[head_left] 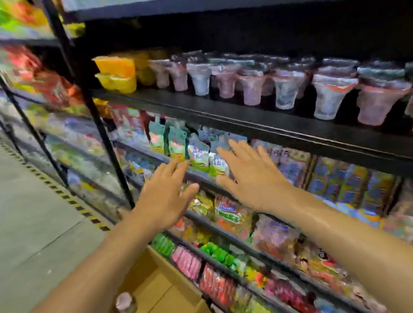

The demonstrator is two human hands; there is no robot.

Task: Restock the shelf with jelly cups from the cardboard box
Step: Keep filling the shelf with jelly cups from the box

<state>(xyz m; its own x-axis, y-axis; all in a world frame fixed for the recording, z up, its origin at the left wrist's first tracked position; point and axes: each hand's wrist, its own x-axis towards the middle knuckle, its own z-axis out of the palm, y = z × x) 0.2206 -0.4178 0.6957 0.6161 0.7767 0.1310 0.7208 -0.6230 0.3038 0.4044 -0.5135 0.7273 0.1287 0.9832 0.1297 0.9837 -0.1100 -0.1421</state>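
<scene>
Forearms come in from the bottom corners of the frame and meet toward the middle, both bare, both reaching at the shelving. Low in the frame, between and under them, sits the cardboard box (167, 306) on the floor against the foot of the rack, its flaps open, with one pale pink jelly cup (124, 303) at its left edge. Above that, at centre frame, the left hand (163, 193) is spread flat, palm down, fingers straight and holding nothing; just to its right the right hand (250, 176) is the same, fingers fanned and empty. They hover near each other but apart, in front of the bagged snacks (232, 213) and the standing pouches (199, 154) on the middle tiers. Farther back and higher, the black shelf (261, 117) runs from centre left down to the right edge, carrying a long row of jelly cups (287, 92), pinkish and whitish, stacked two high. At that row's left end stand yellow tubs (116, 74). Motion blur smears the racks in the upper left.
</scene>
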